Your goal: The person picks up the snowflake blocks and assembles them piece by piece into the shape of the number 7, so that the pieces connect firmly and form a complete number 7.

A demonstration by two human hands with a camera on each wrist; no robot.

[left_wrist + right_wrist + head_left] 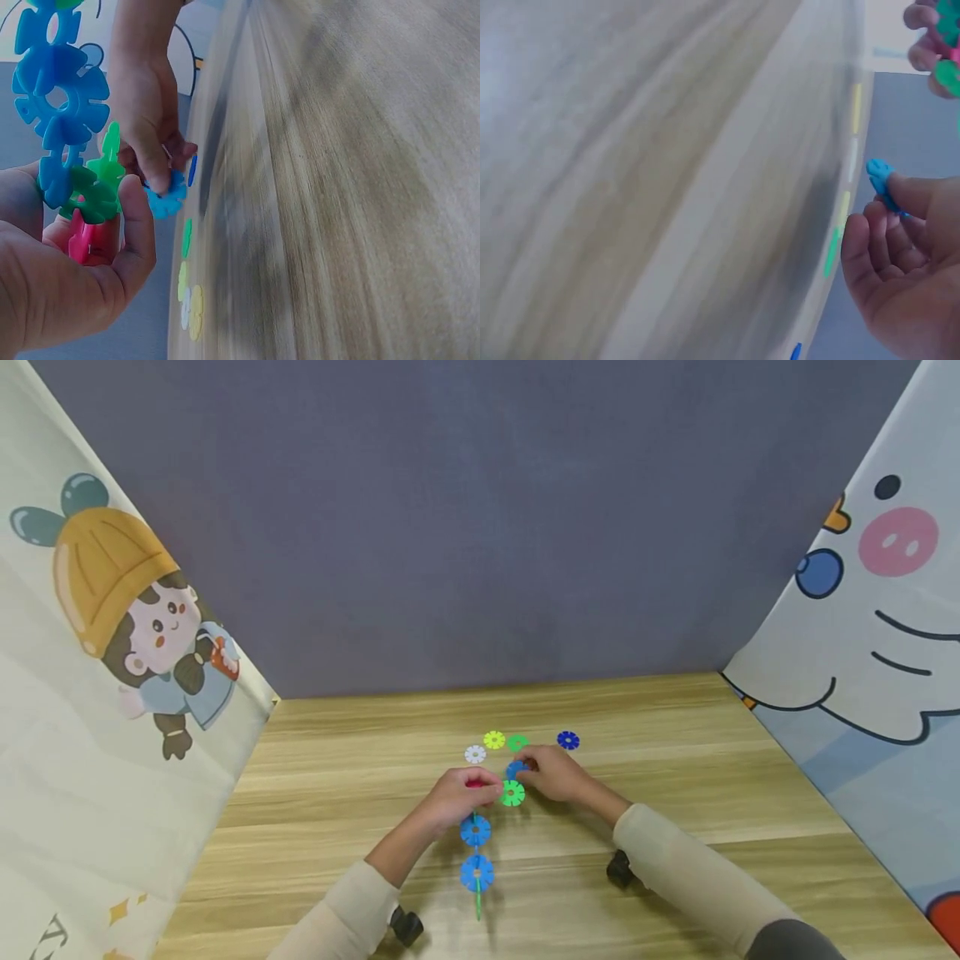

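My left hand [459, 797] grips a chain of slotted plastic snowflake discs. Two blue discs [476, 831] hang from it toward me, with a green disc seen edge-on at the near end. Between the left fingers sit a pink disc [80, 238] and a dark green disc [90, 196]; a bright green disc [513, 793] sticks out on the right side. My right hand [557, 773] pinches a single blue snowflake disc [516, 769] between thumb and fingers, just beyond the bright green one. In the left wrist view this blue disc [166, 196] appears apart from the chain.
Loose discs lie on the wooden table [337, 793] beyond the hands: white [475, 754], yellow [493, 740], green [517, 742] and dark blue [567, 740]. A grey panel [480, 527] stands at the table's back edge, with printed cartoon sheets on both sides.
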